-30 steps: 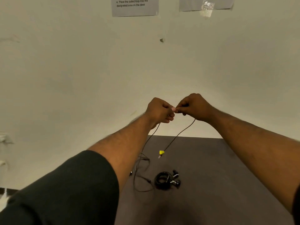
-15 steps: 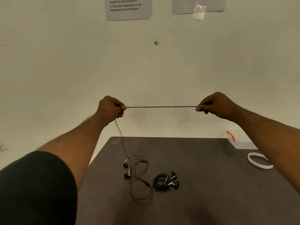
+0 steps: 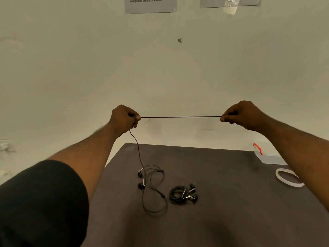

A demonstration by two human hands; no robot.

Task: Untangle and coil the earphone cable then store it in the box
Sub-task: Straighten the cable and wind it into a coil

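Dark table (image 3: 222, 175); earphone cable (image 3: 180, 117) taut between pinching left hand (image 3: 124, 118), right hand (image 3: 238, 114).

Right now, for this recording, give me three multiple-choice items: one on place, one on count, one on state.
1. Where is the coiled earphone bundle?
A. in the box
B. on the table
C. in the right hand

2. How many earphone sets show?
A. one
B. two
C. four

3. The cable stretch between the hands is:
A. taut
B. sagging
C. knotted

Answers:
1 B, it lies on the dark table.
2 B, the bundle plus the loose earphones.
3 A, a straight line from left hand to right hand.
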